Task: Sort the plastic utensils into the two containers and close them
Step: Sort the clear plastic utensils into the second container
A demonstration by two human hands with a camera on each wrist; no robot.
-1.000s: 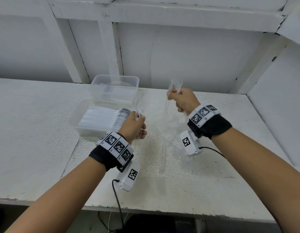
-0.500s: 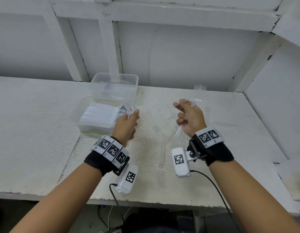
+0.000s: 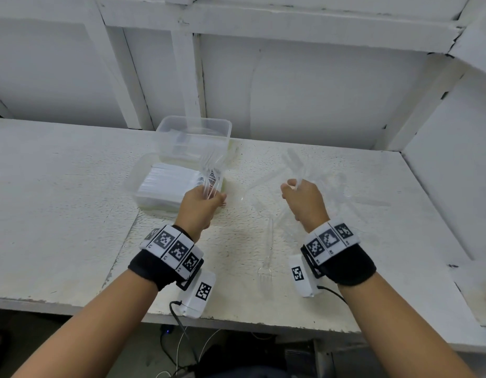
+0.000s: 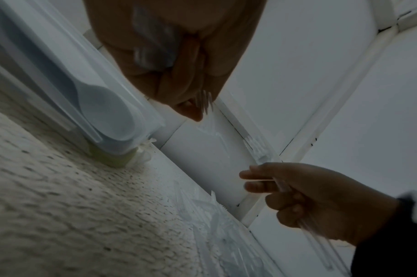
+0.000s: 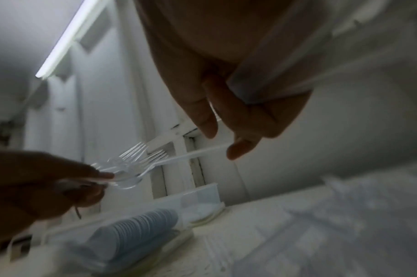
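Observation:
My left hand (image 3: 213, 197) grips a bundle of clear plastic forks (image 3: 212, 173), tines up, just right of the near container (image 3: 143, 184), which is packed with white spoons (image 3: 168, 186). Behind it stands the clear far container (image 3: 194, 124), open. My right hand (image 3: 292, 186) holds a few clear forks (image 3: 293, 162) above a loose pile of clear utensils (image 3: 337, 192). In the right wrist view, the right fingertips (image 5: 236, 150) pinch one fork (image 5: 186, 156) whose tines reach the left hand's bundle (image 5: 131, 161). The left wrist view shows the spoons (image 4: 103, 112) through the container wall.
One clear fork (image 3: 267, 255) lies alone on the white table (image 3: 59, 214), between my wrists. A white wall with beams backs the table, and a side wall closes it on the right. Cables hang below the front edge.
My right hand has come down from its raised spot at the back and drawn nearer, still holding forks. The left hand shifted slightly left beside the spoon container.

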